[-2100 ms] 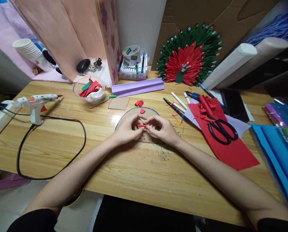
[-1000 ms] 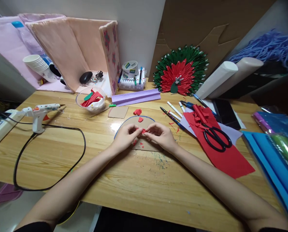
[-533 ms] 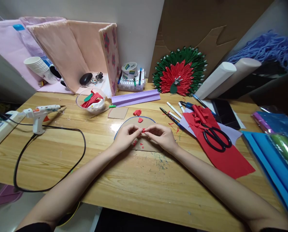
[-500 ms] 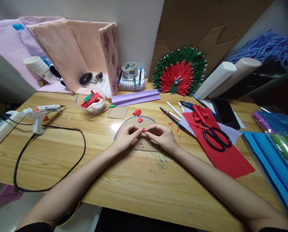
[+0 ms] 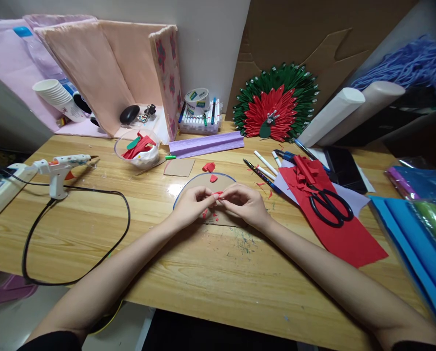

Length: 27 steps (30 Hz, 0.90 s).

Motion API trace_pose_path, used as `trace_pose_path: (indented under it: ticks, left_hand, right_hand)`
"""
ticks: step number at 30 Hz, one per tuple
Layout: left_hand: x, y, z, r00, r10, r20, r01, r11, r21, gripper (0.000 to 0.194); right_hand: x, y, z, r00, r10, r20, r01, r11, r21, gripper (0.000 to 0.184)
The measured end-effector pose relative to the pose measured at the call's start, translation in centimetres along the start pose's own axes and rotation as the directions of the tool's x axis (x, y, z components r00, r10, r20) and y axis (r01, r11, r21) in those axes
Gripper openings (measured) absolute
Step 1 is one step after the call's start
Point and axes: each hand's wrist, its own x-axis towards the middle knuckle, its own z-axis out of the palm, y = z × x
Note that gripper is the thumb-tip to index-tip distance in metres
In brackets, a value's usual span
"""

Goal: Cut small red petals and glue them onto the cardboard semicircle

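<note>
Between the fingertips of my left hand [image 5: 194, 204] and my right hand [image 5: 249, 204] is a small red paper piece [image 5: 220, 194], pinched from both sides. Both hands are closed on it, above a rounded cardboard piece [image 5: 225, 183] with a blue edge. Cut red paper bits [image 5: 213, 178] lie on the cardboard, some just below my fingers. A little crumpled red paper [image 5: 208, 167] sits beyond its far edge. The paper piece's exact shape is partly hidden by my fingers.
At left stands a white glue gun [image 5: 60, 173] with a looping black cord [image 5: 128, 214]. Black scissors [image 5: 331, 208] rest on red crepe paper [image 5: 349, 241] at right, near several markers [image 5: 265, 161]. A clear bowl [image 5: 121, 161] holds paper scraps. A red-green peacock craft [image 5: 271, 105] leans behind.
The red paper piece between my fingers has turned slightly and shows a thinner edge. My hands stay nearly in place; the whole view has shifted a little.
</note>
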Motion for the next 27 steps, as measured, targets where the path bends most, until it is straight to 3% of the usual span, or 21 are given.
trace_pose_path:
  ticks: [7, 27]
  left_hand:
    - [-0.12, 0.41, 0.03, 0.998, -0.056, 0.017, 0.057, 0.997, -0.054, 0.026]
    - [-0.05, 0.16, -0.05, 0.996, -0.058, 0.06, 0.064, 0.993, -0.098, 0.027]
  right_hand:
    - [0.0, -0.57, -0.3, 0.995, -0.101, 0.009, 0.101, 0.983, -0.155, 0.007]
    - [-0.01, -0.98, -0.03, 0.997, -0.069, -0.03, 0.059, 0.965, -0.256, 0.001]
